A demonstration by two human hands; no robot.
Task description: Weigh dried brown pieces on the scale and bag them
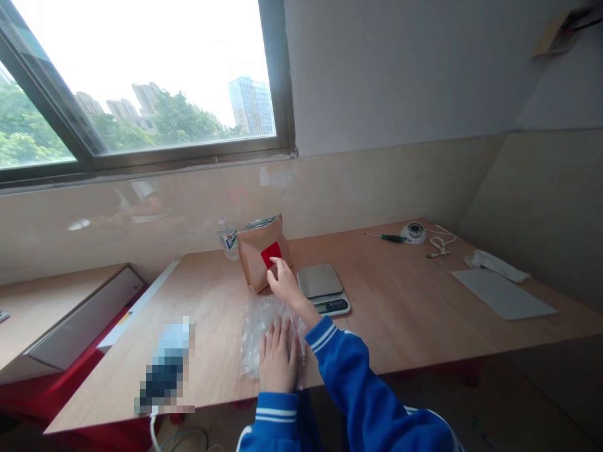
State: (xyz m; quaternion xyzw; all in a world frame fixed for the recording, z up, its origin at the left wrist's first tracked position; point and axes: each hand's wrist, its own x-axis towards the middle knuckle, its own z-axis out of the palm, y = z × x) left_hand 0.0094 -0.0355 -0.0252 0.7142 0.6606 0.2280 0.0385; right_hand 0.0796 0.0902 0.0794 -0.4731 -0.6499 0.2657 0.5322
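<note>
My left hand (277,358) lies flat, fingers stretched out, on a clear plastic zip bag (252,323) near the table's front edge. In front of a brown kraft paper bag (254,254) is my right hand (285,282), its thumb and forefinger apart. Those fingertips are close to the red label (270,252) on the bag's front; whether they touch it I cannot tell. The paper bag stands upright with its silvery-lined top edge showing, and its contents are hidden. Just right of my right hand sits a kitchen scale (320,280) with a flat plate and a small display.
A clear bottle (229,243) stands behind the paper bag. A blurred-out object (167,364) lies at the left front. Toward the right back are a screwdriver (392,238), a dome camera (414,233), a white cable (440,246) and a pale flat sheet (504,294).
</note>
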